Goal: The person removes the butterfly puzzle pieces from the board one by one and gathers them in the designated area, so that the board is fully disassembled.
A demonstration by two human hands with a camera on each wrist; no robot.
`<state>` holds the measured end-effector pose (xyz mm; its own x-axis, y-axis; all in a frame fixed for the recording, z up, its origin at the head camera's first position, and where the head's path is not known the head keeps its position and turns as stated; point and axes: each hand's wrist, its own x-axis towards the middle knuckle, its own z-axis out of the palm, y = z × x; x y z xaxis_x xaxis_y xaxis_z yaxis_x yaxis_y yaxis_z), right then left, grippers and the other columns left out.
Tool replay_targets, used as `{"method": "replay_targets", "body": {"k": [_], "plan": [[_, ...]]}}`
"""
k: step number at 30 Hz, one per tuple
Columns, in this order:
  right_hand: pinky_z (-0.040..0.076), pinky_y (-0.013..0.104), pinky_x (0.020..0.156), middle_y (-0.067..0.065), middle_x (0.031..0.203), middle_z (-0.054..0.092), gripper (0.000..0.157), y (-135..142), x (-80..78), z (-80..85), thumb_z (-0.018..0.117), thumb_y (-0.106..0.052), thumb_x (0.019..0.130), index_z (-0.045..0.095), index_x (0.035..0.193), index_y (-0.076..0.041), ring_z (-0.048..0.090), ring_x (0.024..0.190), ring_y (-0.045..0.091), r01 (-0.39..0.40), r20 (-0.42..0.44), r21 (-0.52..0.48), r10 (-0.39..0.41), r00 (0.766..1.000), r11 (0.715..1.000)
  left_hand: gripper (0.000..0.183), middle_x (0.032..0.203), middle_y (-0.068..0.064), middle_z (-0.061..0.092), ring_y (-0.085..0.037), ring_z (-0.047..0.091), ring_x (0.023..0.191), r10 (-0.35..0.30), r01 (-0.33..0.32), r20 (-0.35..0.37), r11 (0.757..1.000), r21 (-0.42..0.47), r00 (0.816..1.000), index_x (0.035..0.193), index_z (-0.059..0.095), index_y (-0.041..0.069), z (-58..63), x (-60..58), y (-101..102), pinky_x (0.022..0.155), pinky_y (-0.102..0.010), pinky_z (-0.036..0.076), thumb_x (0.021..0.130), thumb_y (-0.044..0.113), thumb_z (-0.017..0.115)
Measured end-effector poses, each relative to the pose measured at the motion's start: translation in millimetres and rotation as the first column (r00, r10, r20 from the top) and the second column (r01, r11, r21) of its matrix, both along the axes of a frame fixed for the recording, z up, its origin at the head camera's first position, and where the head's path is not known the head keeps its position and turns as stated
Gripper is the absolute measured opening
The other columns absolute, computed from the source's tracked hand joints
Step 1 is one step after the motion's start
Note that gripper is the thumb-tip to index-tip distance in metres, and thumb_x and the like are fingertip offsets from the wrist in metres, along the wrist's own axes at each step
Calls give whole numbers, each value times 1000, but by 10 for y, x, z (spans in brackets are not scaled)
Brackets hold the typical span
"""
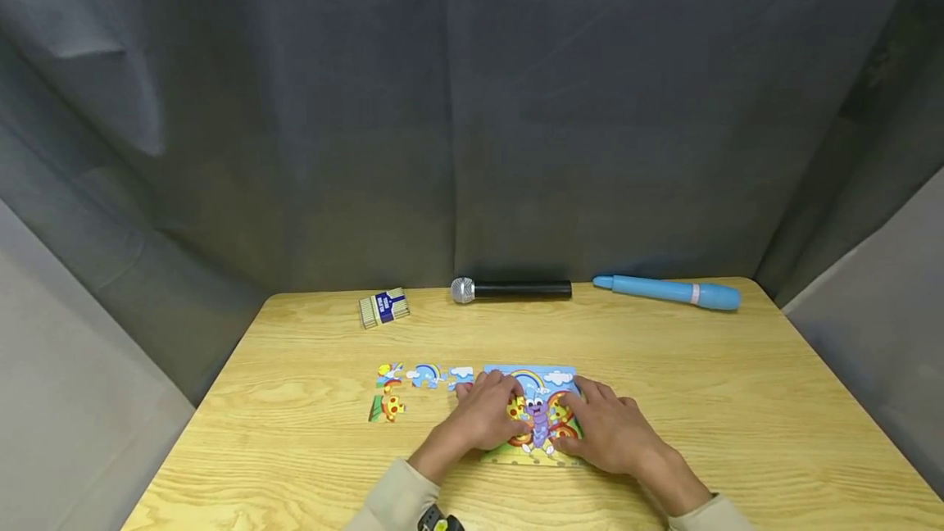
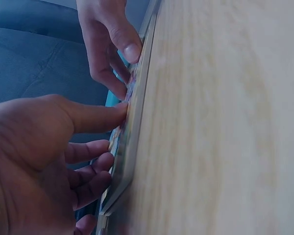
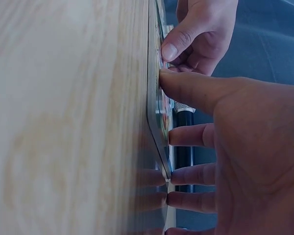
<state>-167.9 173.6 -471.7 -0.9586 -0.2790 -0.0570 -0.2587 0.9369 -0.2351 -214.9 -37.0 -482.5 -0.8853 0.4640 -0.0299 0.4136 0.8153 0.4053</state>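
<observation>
A flat picture puzzle (image 1: 541, 410) shows a purple butterfly under a rainbow and lies on the table, partly covered by both hands. On its left side rests my left hand (image 1: 483, 412), thumb and fingertips touching the picture. My right hand (image 1: 608, 424) touches the right side, its thumb on the picture and other fingers spread along the edge. In the left wrist view, the puzzle's edge (image 2: 132, 142) lies low on the table beneath the fingertips. Loose puzzle pieces (image 1: 428, 375) lie left of the puzzle, one partly hidden by my left hand.
Along the back of the wooden table (image 1: 295, 433) lie a bundle of thin sticks (image 1: 384, 307) with a blue label, a black microphone (image 1: 519, 290) with a silver head, and a blue pen-shaped object (image 1: 667, 291). A dark curtain (image 1: 442, 105) hangs behind.
</observation>
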Motion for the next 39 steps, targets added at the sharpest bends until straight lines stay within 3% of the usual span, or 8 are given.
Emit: {"method": "replay_targets", "body": {"k": [14, 23, 39], "plan": [[42, 63, 91, 19, 149, 40, 57, 12, 44, 52, 65, -54, 85, 56, 132, -22, 45, 131, 41, -30, -14, 32, 31, 999, 999, 41, 93, 7, 55, -9, 46, 90, -33, 34, -23, 998, 56, 999, 106, 59, 21, 50, -8, -20, 77, -36, 24, 73, 29, 80], [41, 64, 91, 19, 150, 39, 59, 14, 41, 41, 64, -54, 86, 56, 133, -20, 44, 132, 41, -34, -10, 23, 34, 999, 999, 40, 91, 9, 56, -9, 47, 89, -11, 13, -61, 999, 42, 998, 106, 61, 22, 73, -8, -31, 78, -36, 25, 72, 33, 79], [38, 64, 94, 17, 151, 38, 59, -5, 39, 24, 65, -55, 84, 56, 133, -23, 41, 134, 40, -11, 23, 12, 11, 1000, 1000, 37, 96, 9, 53, -8, 46, 90, -24, 26, -78, 1000, 14, 997, 110, 61, 25, 79, 12, -428, 78, -34, 26, 76, 36, 72]]}}
